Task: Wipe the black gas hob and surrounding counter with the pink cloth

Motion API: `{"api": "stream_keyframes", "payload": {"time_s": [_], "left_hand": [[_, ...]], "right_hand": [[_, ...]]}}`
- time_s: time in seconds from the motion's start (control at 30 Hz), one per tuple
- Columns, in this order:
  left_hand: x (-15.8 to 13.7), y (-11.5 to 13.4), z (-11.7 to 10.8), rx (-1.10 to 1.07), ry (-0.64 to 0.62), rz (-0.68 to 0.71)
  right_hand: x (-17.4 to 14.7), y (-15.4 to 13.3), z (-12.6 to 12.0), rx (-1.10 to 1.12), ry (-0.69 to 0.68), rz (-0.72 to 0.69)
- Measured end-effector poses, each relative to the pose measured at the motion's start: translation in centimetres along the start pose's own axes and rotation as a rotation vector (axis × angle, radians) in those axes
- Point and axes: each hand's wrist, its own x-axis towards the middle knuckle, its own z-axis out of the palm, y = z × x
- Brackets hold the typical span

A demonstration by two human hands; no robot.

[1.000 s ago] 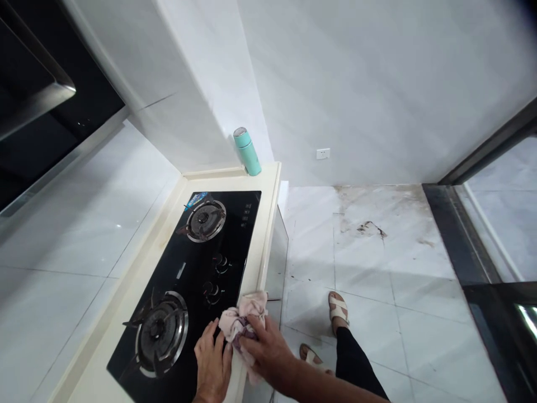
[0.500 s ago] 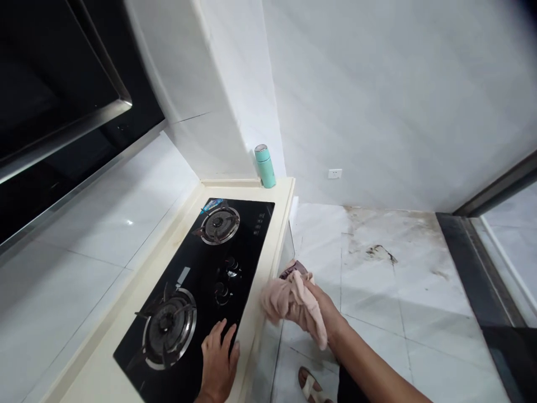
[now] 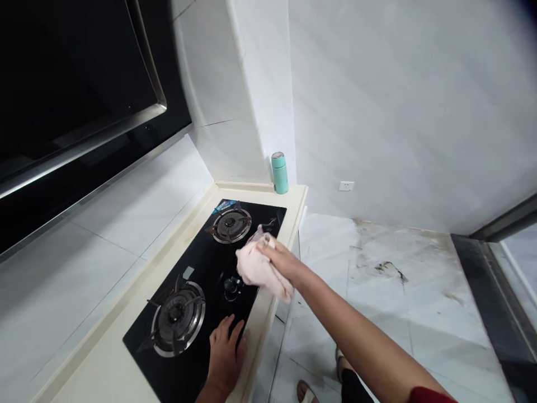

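Observation:
A pale pink cloth (image 3: 262, 266) is bunched in my right hand (image 3: 279, 254), over the front edge of the black gas cooktop (image 3: 201, 257). The cloth covers one control knob and part of the glass; the other knob (image 3: 230, 286) shows just below it. My left hand (image 3: 226, 350) rests on the front edge of the cooktop near its lower corner, fingers spread and holding nothing. Two round burners with dark pan supports sit on the glass: the near burner (image 3: 178, 319) left of my left hand, the far burner (image 3: 231, 225) beyond the cloth.
A mint-green flask (image 3: 279, 172) stands upright at the far end of the cream counter (image 3: 296, 196). A black range hood (image 3: 84, 84) hangs at upper left. The tiled floor (image 3: 377, 324) on the right has brown stains, and a wall socket (image 3: 346, 186) sits low behind.
My right hand has moved the cloth from beside the counter's front up over the cooktop. My left hand stays on the cooktop edge. The view has shifted slightly.

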Motion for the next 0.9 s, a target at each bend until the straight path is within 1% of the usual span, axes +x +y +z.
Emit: {"api": "stream_keyframes", "payload": {"time_s": [0.07, 0.1, 0.17, 0.2, 0.3, 0.37, 0.4, 0.43, 0.53, 0.63, 0.7, 0.77, 0.83, 0.9], "left_hand": [[0.0, 0.1, -0.1, 0.001, 0.009, 0.003], [0.1, 0.1, -0.2, 0.001, 0.009, 0.004], [0.1, 0.2, -0.3, 0.001, 0.002, 0.001], [0.1, 0.2, -0.3, 0.001, -0.001, -0.001], [0.0, 0.1, -0.3, -0.006, -0.001, 0.001], [0.0, 0.1, -0.2, -0.011, 0.003, 0.002], [0.0, 0.0, -0.2, -0.013, 0.003, 0.004], [0.1, 0.0, -0.1, -0.013, 0.001, 0.004], [0.1, -0.3, 0.0, -0.011, -0.004, 0.005], [-0.1, -0.9, 0.6, 0.001, 0.002, 0.009], [-0.4, -1.6, 1.4, 0.016, 0.020, 0.013], [-0.7, -2.3, 2.4, 0.021, 0.051, 0.015], [-0.9, -2.9, 3.4, 0.009, 0.063, 0.012], [-1.0, -3.2, 4.1, -0.013, 0.047, -0.010]], "right_hand": [[0.4, 3.1, 0.3, -0.315, -0.116, 0.046], [0.7, 4.6, 0.2, -0.468, -0.139, 0.067], [1.2, 7.3, -0.2, -0.691, -0.111, 0.097], [1.4, 8.3, -0.4, -0.745, -0.092, 0.114], [1.8, 10.2, 0.0, -0.884, -0.027, 0.148], [1.9, 10.7, 0.9, -1.035, 0.050, 0.131], [1.8, 10.9, 1.4, -1.108, 0.068, 0.115], [1.7, 11.0, 2.0, -1.169, 0.058, 0.096], [0.5, 11.8, 3.5, -1.234, -0.087, 0.047], [-2.6, 13.1, 5.0, -1.203, -0.193, -0.025], [-5.1, 14.1, 5.8, -1.156, -0.201, -0.085], [-6.8, 15.1, 6.1, -1.123, -0.177, -0.144], [-7.1, 15.7, 5.6, -1.115, -0.167, -0.187], [-5.5, 15.7, 4.0, -1.138, -0.150, -0.209]]}}
